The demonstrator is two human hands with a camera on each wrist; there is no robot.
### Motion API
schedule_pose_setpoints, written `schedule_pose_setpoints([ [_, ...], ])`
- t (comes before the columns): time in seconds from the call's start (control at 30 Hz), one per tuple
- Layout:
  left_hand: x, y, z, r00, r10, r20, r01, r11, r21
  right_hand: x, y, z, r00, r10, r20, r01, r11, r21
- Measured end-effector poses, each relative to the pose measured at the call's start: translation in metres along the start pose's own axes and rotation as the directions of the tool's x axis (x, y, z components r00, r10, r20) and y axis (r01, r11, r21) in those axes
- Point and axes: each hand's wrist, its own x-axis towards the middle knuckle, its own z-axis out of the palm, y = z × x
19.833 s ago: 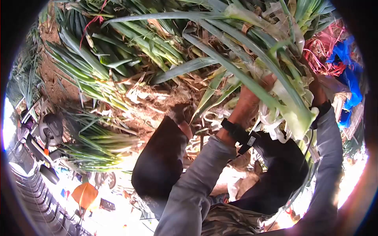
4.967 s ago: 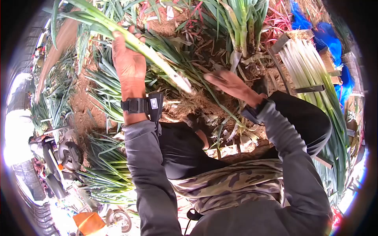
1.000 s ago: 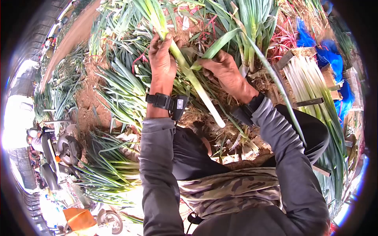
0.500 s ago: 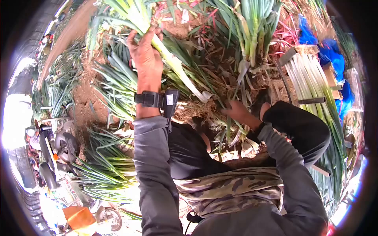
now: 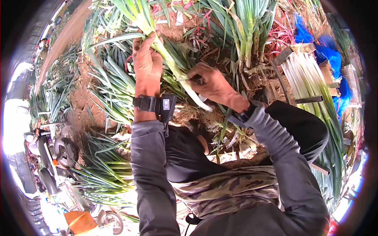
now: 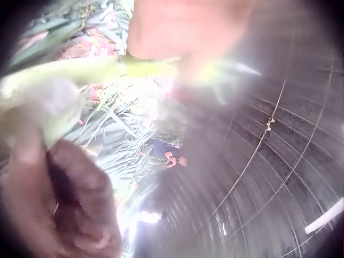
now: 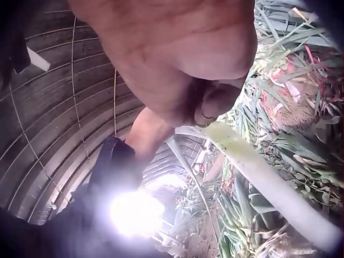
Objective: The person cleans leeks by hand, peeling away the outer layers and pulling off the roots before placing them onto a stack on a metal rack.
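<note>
In the head view my left hand (image 5: 147,63) grips a large green onion (image 5: 168,59) by its upper stalk, leaves up and pale root end slanting down to the right. My right hand (image 5: 210,84) is at the lower stalk, fingers curled. From the left wrist, the right hand's fingers (image 6: 80,193) pinch a pale outer layer that stands away from the stalk (image 6: 59,72); the left hand (image 6: 188,27) is blurred above. In the right wrist view the right hand (image 7: 183,59) is close up, with the white stalk (image 7: 279,188) running below it.
Trimmed white-stalked green onions (image 5: 303,74) lie in a rack at the right, beside blue plastic (image 5: 327,51) and pink ties (image 5: 278,37). An upright bunch (image 5: 248,31) stands ahead. More bunches (image 5: 112,94) lie on the left; dry peelings and roots cover the ground between the feet.
The right hand dropped low half a second ago and has risen back to the stalk. A long leaf it held one second ago is out of it. The left hand keeps its grip.
</note>
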Motion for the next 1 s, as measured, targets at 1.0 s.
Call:
schedule_pose_setpoints([
  [1.0, -0.004, 0.014, 0.008, 0.997, 0.069, 0.020, -0.070, 0.992, 0.105, -0.090, 0.011, -0.056, 0.934, 0.351, 0.068, -0.348, 0.936, -0.059],
])
